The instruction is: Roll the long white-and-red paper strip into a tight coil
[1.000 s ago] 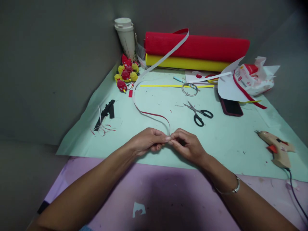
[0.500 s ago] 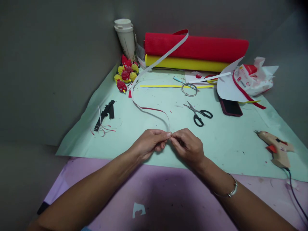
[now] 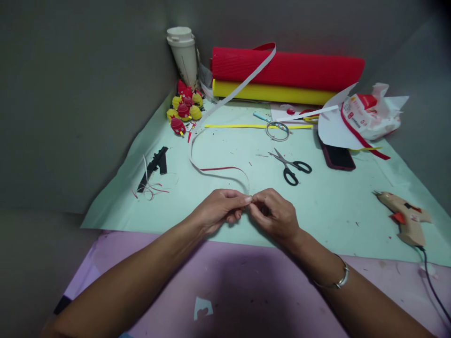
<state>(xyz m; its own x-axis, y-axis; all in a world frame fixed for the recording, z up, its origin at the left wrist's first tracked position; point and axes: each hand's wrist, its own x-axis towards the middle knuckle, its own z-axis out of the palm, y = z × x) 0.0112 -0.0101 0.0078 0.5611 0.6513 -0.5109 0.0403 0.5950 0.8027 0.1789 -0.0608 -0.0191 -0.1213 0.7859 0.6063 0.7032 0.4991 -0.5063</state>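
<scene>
A long, narrow paper strip [image 3: 229, 95], white on one side and red on the other, drapes from the red roll and curves down to my hands. Near the front edge of the pale green sheet, my left hand [image 3: 227, 209] pinches the strip's end between thumb and fingers. My right hand [image 3: 275, 213] meets it there, its thumb and fingertips closed on the same end. The fingers hide the tip of the strip. Beyond my hands lie black-handled scissors [image 3: 291, 166] with their blades slightly apart.
At the back lie a red corrugated roll [image 3: 310, 70] and a yellow roll [image 3: 282, 92]. Small red and yellow figures [image 3: 183, 110] sit near a white cup [image 3: 183, 54]. A glue gun [image 3: 405, 216], phone [image 3: 338, 157] and tissue pack [image 3: 369, 112] are right; black scraps [image 3: 153, 169] left.
The lower curve of the strip has shifted left and slightly down toward me. Both hands stay in nearly the same place, still pinching at the strip's end.
</scene>
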